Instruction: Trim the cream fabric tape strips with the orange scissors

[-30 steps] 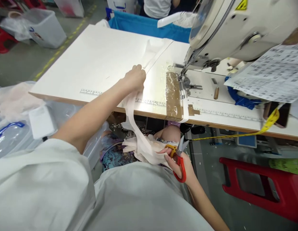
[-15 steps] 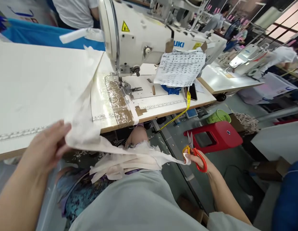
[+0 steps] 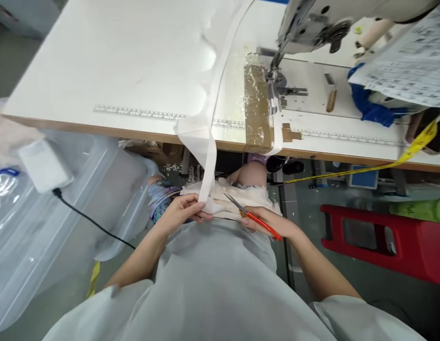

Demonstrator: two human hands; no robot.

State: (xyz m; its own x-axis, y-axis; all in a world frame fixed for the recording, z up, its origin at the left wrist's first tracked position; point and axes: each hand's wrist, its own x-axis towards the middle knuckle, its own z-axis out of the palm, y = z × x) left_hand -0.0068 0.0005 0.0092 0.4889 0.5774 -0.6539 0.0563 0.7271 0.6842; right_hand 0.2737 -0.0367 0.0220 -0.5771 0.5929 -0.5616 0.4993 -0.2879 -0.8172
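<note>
My left hand (image 3: 186, 208) pinches the end of a long white fabric strip (image 3: 207, 175) just above my lap. From there the strip runs up over the table edge and lies along the white tabletop, left of the needle. In my right hand (image 3: 264, 220) is a pair of scissors (image 3: 259, 222) with red and orange handles, its blades pointing up and left toward the strip. The blade tips lie near the left fingers, apart from them. Pale fabric pieces (image 3: 251, 195) rest on my lap, partly under both hands.
A sewing machine (image 3: 312, 33) stands on the white table (image 3: 142, 61), with brown tape near its needle. A yellow tape measure (image 3: 383, 166) hangs off the right side. At left is a clear plastic bin (image 3: 95, 170) with a white box on it; at right, a red stool (image 3: 415, 246).
Both hands have come together over my lap, the left moving right and the right moving left with the scissors. The view has tilted down and shifted left.
</note>
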